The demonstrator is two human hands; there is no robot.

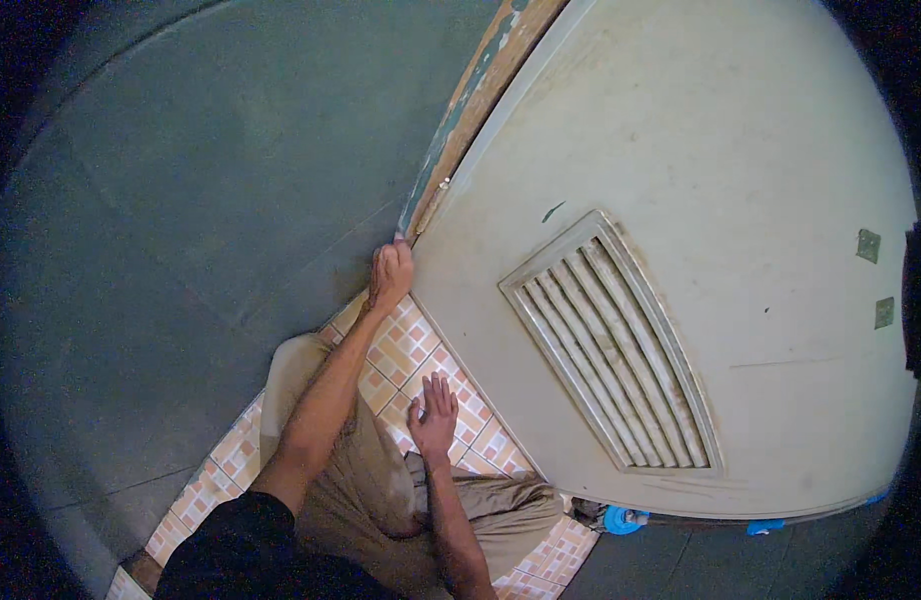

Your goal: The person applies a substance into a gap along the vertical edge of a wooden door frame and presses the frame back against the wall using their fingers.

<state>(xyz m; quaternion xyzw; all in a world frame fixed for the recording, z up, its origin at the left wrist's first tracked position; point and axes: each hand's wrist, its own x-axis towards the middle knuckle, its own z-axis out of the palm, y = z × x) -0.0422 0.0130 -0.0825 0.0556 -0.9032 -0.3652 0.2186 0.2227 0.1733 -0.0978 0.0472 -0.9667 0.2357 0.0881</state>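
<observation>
My left hand (391, 274) reaches up to the lower end of a wooden door frame (471, 110), whose paint is patchy. Its fingers are closed, the tips against the frame's edge; whatever they may grip is hidden. Just above it, a narrow hinge (434, 207) runs along the gap between frame and door. The off-white door (741, 180) spreads out to the right, with a slatted vent grille (611, 345) set low in it. Lower down, my right hand (436, 415) hovers over or rests on the patterned floor tiles (393, 358), fingers stretched out and holding nothing.
A dark grey-green wall (221, 180) of large panels rises on the left, close to my left arm. My bent legs (356, 470) take up the lower middle. By the door's bottom edge lies a blue round object (623, 519). Two small dark diamond-shaped patches (869, 246) mark the door's far right.
</observation>
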